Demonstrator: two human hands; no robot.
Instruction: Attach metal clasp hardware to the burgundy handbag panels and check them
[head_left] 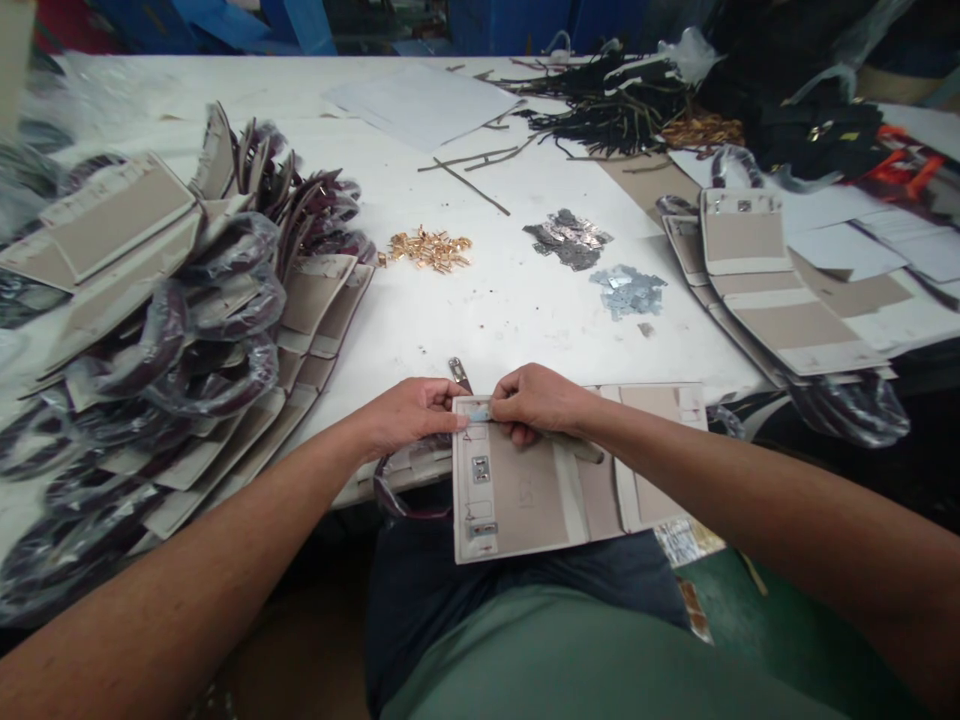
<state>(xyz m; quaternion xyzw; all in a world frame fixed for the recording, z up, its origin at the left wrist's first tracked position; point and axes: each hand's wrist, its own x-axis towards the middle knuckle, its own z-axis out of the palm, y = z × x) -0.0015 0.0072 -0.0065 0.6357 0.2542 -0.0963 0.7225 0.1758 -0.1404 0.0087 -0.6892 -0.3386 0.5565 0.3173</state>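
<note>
A beige bag panel [529, 490] lies across my lap against the table edge, with small metal plates [480, 468] set along its left border. My left hand [412, 412] grips its upper left corner, thumb on top and fingers partly hidden beneath. Beside that thumb, my right hand [536, 400] pinches down at a small silvery plate [478, 413] on the same border. From under the right palm sticks out a slim brownish handle [581, 447], the rest of it hidden. A strip with a metal fitting [459, 373] shows just beyond the panel.
On the left are piled bag panels with plastic-wrapped handles [232, 300]; more panels [780, 280] lie right. Gold-coloured fasteners [429, 248], dark metal plates [568, 238] and silvery plates [628, 291] sit in heaps on the white table [360, 350]. Dark cords [615, 110] lie at the back.
</note>
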